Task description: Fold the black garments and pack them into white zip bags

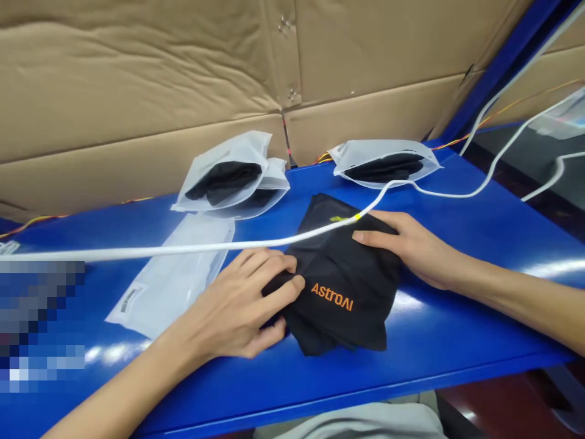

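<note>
A folded black cloth garment (pixel 347 262) with orange "AstroAI" lettering lies on the blue table (pixel 439 317). My left hand (pixel 256 299) grips its left edge, fingers curled over the fabric. On the upper right side, my right hand (pixel 406 247) pinches the cloth, thumb on top and the other fingers partly hidden beneath. A white cable (pixel 256 245) runs across the view, passing in front of the garment's upper part. Left of the garment, a flat frosted plastic bag (pixel 178 280) with a barcode label lies partly behind my left hand.
Toward the back stand open frosted bags (pixel 228 152) with black fabric inside, two overlapping at left and another bag (pixel 388 146) at right. A tan padded panel (pixel 183 79) rises behind the table. More white cable (pixel 491 171) hangs at right.
</note>
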The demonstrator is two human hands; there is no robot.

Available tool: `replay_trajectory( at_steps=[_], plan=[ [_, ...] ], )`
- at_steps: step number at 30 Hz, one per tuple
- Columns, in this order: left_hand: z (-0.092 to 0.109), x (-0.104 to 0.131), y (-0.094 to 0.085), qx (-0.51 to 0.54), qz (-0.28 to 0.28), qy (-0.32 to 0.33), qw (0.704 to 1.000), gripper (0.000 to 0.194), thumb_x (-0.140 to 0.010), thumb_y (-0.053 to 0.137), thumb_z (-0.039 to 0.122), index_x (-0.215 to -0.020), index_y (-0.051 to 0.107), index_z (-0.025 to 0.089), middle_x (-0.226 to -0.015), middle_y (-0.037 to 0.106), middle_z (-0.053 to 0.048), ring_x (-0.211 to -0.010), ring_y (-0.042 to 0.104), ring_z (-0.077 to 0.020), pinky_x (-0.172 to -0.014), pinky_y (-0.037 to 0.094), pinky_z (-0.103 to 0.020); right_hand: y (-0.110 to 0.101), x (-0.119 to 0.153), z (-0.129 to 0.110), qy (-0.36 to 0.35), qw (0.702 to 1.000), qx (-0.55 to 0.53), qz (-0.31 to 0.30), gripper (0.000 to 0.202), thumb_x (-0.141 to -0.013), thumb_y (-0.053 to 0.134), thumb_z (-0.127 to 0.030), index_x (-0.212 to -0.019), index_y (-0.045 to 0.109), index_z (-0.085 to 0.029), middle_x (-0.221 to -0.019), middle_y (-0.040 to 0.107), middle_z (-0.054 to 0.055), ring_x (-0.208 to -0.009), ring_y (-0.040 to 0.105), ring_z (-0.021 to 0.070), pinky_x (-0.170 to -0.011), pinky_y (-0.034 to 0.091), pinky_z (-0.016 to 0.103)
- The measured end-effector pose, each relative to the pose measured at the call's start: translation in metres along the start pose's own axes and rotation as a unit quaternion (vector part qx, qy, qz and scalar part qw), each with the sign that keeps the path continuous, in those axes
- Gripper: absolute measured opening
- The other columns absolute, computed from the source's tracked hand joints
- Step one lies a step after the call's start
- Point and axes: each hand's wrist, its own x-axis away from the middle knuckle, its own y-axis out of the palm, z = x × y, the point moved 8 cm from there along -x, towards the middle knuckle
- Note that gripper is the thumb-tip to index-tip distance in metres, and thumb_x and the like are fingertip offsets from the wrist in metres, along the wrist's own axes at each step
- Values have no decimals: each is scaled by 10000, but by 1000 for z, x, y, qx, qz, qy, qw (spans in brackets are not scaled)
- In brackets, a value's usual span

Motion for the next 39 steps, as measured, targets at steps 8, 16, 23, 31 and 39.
replay_trajectory(
  at_steps=[8, 16, 23, 31, 39],
  plan=[
    [-4, 4, -15, -90, 90, -52, 990, 367, -796, 537, 36, -1108, 667, 179, -1072, 676, -113, -935, 640, -257, -805, 518, -386, -7, 2, -11, -140, 961, 225, 82, 494, -858, 698, -386, -1329, 674, -238, -1230, 779, 69, -1078, 738, 324, -1024, 566, 536],
    [12, -1, -19, -51, 109, 24, 992, 222, -896, 557, -18, -947, 649, 178, -969, 731, -79, -863, 643, -205, -877, 542, -378, -1, 16, -36, -326, 838, 414, 141, 227, -953, 634, -250, -1148, 752, -246, -1230, 749, 100, -1124, 674, 336, -938, 561, 501],
    [10, 0, 4, 58, -47, 27, 997, 320, -818, 528, 126, -1091, 692, 162, -1427, 680, -187, -1313, 631, -319, -1202, 451, -536, 37, 47, -47, -414, 834, 363, -26, 375, -1039, 607, -502, -1227, 705, -192, -1167, 740, 121, -1011, 661, 284, -866, 494, 451],
    [13, -3, 6, 75, -45, 44, 995, 349, -873, 515, 168, -1172, 691, 130, -1378, 650, -205, -1298, 577, -334, -1179, 465, -539, 48, 47, -36, -403, 796, 451, -25, 370, -1002, 632, -377, -1308, 704, -182, -1139, 710, 159, -950, 592, 298, -817, 466, 447],
    [20, -4, -4, 1, 25, 33, 999, 348, -880, 516, 145, -1145, 742, 149, -1155, 663, -144, -1106, 588, -297, -1060, 511, -495, 52, 51, -38, -431, 781, 448, -55, 648, -1026, 622, -514, -1585, 506, -206, -1197, 679, 174, -1019, 606, 327, -874, 488, 500]
  ],
)
